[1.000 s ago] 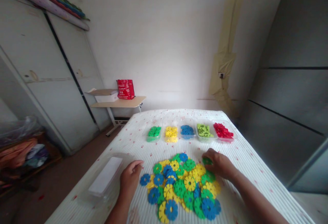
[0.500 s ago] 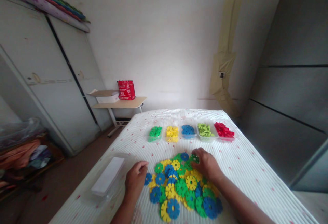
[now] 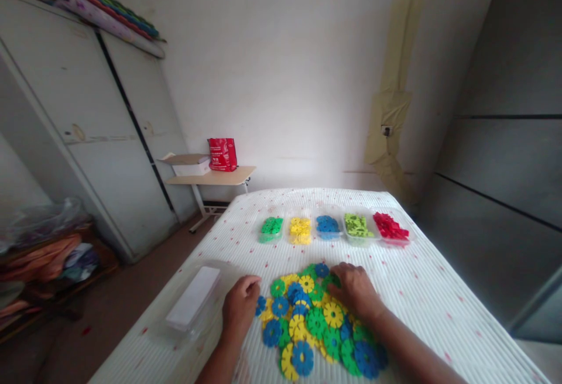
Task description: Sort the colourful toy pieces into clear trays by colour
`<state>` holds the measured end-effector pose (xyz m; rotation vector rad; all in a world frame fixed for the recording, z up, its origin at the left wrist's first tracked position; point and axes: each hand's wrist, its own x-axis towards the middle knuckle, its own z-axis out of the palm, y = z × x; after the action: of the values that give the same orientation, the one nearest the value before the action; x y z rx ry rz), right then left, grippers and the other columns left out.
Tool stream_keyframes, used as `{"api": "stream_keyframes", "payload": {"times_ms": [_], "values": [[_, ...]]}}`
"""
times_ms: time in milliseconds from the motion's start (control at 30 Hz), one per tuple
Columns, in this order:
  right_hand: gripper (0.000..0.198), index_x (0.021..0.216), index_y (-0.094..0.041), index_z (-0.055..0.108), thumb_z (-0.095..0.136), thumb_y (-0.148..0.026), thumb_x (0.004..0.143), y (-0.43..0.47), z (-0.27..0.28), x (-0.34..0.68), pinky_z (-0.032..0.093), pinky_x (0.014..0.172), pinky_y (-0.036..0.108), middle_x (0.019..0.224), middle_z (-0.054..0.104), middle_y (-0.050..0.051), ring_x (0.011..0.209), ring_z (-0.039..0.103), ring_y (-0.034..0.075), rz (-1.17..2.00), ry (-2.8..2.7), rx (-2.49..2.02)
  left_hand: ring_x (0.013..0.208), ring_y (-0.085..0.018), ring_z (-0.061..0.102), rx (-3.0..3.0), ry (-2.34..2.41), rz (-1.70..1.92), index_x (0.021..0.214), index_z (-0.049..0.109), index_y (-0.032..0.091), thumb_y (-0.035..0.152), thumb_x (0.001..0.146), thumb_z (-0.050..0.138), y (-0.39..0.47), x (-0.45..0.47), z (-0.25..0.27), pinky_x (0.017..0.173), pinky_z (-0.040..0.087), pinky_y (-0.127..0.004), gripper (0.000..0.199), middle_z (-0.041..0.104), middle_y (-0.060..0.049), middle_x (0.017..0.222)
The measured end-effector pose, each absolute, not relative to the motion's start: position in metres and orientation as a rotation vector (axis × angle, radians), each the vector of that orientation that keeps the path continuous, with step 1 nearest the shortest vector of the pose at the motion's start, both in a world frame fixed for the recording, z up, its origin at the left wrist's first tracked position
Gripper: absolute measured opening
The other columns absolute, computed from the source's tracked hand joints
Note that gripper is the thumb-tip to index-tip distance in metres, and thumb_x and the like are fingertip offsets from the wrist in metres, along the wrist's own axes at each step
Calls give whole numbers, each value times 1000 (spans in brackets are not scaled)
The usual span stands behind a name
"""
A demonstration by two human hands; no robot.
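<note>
R hand [image 3: 356, 291] arches over multicolored discs [image 3: 316, 321], grip unclear. L hand [image 3: 239, 307] curls beside them, hold also hidden. Tubs [image 3: 357, 241] w/ pcs [image 3: 327, 223] sit beyond both.

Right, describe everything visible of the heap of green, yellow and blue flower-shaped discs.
The heap of green, yellow and blue flower-shaped discs, plastic by their look, lies loosely spread on the white ribbed cloth with red specks. Many discs show notched rims and central holes; many overlap, some tilted on others. The right hand covers part of the heap's far right side; the left hand is beside its left edge, contact unclear.
</note>
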<state>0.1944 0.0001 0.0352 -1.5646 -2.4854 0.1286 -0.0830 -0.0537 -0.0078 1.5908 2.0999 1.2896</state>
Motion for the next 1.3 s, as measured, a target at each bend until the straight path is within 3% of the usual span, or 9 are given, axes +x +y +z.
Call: {"api": "stream_keyframes", "payload": {"times_ms": [400, 467, 600, 900, 1033, 1133, 1300], "values": [[19, 92, -19, 66, 55, -28, 79, 24, 74, 154, 43, 76, 27, 89, 67, 5, 84, 61, 18, 100, -2393, -1217, 78, -17, 64, 1560, 2083, 1325, 79, 67, 19, 22, 74, 45, -56, -77, -4, 73, 47, -27, 23, 70, -4, 81], [20, 93, -18, 65, 54, -31, 84, 35, 86, 129, 45, 78, 30, 94, 66, 5, 87, 61, 18, 52, -2370, -1169, 78, -17, 64, 1564, 2080, 1327, 79, 67, 19, 20, 74, 45, -57, -76, -5, 73, 47, -27, 23, 70, -4, 82], [30, 114, -17, 54, 52, -34, 88, 60, 100, 85, 50, 81, 39, 115, 57, 7, 95, 58, 19, 20, -2331, -1130, 80, -16, 63, 1558, 2089, 1324, 79, 66, 19, 18, 75, 45, -57, -76, -5, 75, 45, -26, 21, 70, -3, 83], [29, 115, -18, 54, 51, -33, 89, 63, 82, 85, 49, 82, 39, 117, 55, 7, 97, 57, 18, 26, -2335, -1082, 76, -14, 60, 1584, 2117, 1312, 77, 66, 19, 13, 75, 47, -58, -74, -4, 73, 44, -24, 20, 68, -2, 79], [20, 103, -19, 60, 49, -29, 89, 45, 60, 128, 51, 75, 32, 103, 63, 6, 83, 61, 15, 96, -2349, -1089, 74, -13, 60, 1591, 2103, 1303, 77, 66, 19, 12, 75, 46, -57, -73, -5, 72, 44, -24, 21, 67, -2, 78], [20, 91, -19, 64, 46, -25, 84, 28, 44, 161, 51, 68, 28, 86, 67, 5, 72, 63, 16, 325, -2317, -1064, 75, -13, 61, 1589, 2085, 1312, 78, 66, 19, 13, 75, 46, -57, -73, -5, 72, 44, -24, 21, 68, -2, 79], [25, 88, -19, 65, 44, -32, 82, 10, 35, 202, 50, 66, 28, 84, 69, 7, 71, 64, 18, 423, -2227, -1133, 75, -13, 59, 1646, 1934, 1308, 78, 65, 18, 13, 72, 46, -62, -79, -2, 72, 45, -23, 20, 65, -1, 78]]}}
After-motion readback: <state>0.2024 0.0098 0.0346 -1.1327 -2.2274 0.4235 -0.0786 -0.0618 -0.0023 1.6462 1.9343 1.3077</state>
